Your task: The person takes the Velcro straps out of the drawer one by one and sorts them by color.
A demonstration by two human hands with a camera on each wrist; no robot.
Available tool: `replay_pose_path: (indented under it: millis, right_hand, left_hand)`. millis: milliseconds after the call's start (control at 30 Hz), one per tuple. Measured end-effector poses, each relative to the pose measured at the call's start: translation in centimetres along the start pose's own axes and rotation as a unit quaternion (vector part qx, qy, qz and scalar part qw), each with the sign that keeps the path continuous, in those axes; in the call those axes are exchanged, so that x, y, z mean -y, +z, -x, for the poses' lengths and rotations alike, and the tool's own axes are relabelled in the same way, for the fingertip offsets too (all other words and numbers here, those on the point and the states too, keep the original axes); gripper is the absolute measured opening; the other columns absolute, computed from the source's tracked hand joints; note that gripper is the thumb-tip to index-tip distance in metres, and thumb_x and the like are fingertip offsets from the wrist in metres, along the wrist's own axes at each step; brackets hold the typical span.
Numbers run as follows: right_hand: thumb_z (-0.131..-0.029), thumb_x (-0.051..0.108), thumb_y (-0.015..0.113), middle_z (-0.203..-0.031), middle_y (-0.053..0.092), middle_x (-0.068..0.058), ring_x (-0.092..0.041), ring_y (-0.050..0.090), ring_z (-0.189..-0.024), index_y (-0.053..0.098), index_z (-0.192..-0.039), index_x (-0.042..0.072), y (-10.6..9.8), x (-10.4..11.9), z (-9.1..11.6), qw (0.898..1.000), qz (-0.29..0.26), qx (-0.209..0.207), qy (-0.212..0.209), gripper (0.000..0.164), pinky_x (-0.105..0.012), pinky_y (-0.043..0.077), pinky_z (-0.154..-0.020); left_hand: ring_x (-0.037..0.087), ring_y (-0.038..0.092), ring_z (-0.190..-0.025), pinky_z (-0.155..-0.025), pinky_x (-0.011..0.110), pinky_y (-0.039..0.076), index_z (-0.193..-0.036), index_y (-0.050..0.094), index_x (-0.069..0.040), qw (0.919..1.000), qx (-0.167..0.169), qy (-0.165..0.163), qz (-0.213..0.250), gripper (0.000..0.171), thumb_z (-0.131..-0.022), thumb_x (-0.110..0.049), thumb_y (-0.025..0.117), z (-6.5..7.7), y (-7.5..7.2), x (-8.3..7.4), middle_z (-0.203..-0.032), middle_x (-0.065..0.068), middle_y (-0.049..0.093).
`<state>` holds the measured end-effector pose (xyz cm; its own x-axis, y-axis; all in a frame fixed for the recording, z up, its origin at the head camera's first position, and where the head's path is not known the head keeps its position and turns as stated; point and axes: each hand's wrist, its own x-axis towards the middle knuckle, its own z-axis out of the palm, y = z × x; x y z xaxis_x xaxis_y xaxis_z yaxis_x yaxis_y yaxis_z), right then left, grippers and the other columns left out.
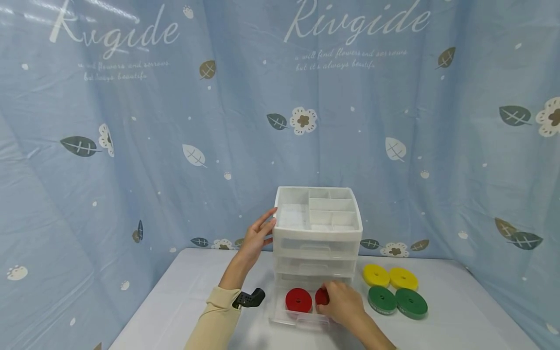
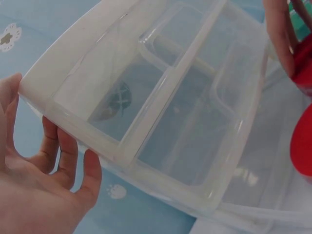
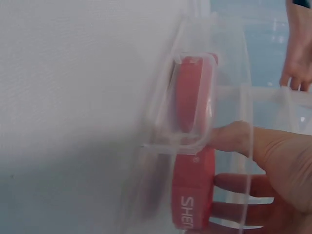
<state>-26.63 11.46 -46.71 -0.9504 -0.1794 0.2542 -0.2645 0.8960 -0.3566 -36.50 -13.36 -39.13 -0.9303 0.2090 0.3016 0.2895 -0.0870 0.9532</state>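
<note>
A white drawer unit with clear drawers stands on the table, its bottom drawer pulled out. My left hand rests its fingertips against the unit's left side; the left wrist view shows the fingers spread along that edge. My right hand reaches into the bottom drawer and holds a red ribbon roll between thumb and fingers. Printed letters show on the rim of this held roll in the right wrist view. Beside it in the drawer lies another red ribbon roll.
Right of the unit, two yellow rolls lie behind two green rolls on the white table. The unit's top tray is split into several compartments. A blue patterned curtain hangs close behind.
</note>
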Motion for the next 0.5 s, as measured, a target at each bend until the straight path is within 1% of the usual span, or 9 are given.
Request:
replay_pose_path:
  millis: [133, 300, 367, 400, 500]
  right_hand:
    - [-0.066, 0.029, 0.09, -0.101, 0.071, -0.008, -0.019, 0.062, -0.081, 0.073, -0.104, 0.007, -0.9, 0.2, 0.3, 1.0, -0.007, -0.027, -0.004, 0.047, -0.042, 0.059, -0.074]
    - [-0.07, 0.034, 0.087, -0.102, 0.07, -0.007, -0.017, 0.061, -0.08, 0.073, -0.109, 0.011, -2.7, 0.3, 0.8, 0.999, -0.022, -0.024, 0.025, 0.047, -0.037, 0.058, -0.067]
    - [-0.07, 0.035, 0.087, -0.102, 0.07, -0.005, -0.016, 0.061, -0.08, 0.073, -0.109, 0.013, -3.5, 0.2, 1.1, 0.999, -0.024, -0.023, 0.039, 0.047, -0.037, 0.058, -0.066]
    - [-0.069, 0.036, 0.087, -0.103, 0.07, -0.004, -0.016, 0.061, -0.08, 0.073, -0.109, 0.014, -3.9, 0.1, 1.3, 0.998, -0.022, -0.025, 0.045, 0.047, -0.038, 0.058, -0.065]
    - [-0.069, 0.035, 0.088, -0.102, 0.07, -0.003, -0.016, 0.06, -0.08, 0.072, -0.109, 0.015, -5.1, -0.4, 1.9, 0.998, -0.018, -0.026, 0.061, 0.047, -0.038, 0.059, -0.066]
  left_hand:
    - [0.015, 0.063, -0.104, -0.104, 0.051, 0.047, -0.142, 0.05, -0.039, 1.0, -0.002, -0.004, -0.002, 0.046, -0.097, -0.045, 0.058, -0.1, 0.0, 0.1, -0.117, 0.005, 0.06]
    - [0.015, 0.063, -0.104, -0.101, 0.049, 0.049, -0.14, 0.052, -0.041, 1.0, -0.007, -0.006, 0.003, 0.043, -0.097, -0.044, 0.058, -0.2, 0.1, 0.1, -0.119, 0.007, 0.061]
    - [0.015, 0.063, -0.103, -0.101, 0.048, 0.05, -0.139, 0.052, -0.042, 0.9999, -0.007, -0.009, 0.005, 0.043, -0.097, -0.044, 0.059, -0.2, 0.1, 0.0, -0.116, 0.004, 0.061]
    - [0.014, 0.063, -0.103, -0.101, 0.048, 0.049, -0.14, 0.052, -0.041, 0.9999, -0.005, -0.012, 0.004, 0.043, -0.098, -0.043, 0.058, -0.1, 0.1, -0.4, -0.114, 0.002, 0.062]
    - [0.014, 0.063, -0.103, -0.101, 0.048, 0.049, -0.14, 0.051, -0.04, 0.9999, -0.005, -0.014, 0.003, 0.043, -0.098, -0.043, 0.058, -0.1, 0.2, -0.4, -0.108, -0.002, 0.061]
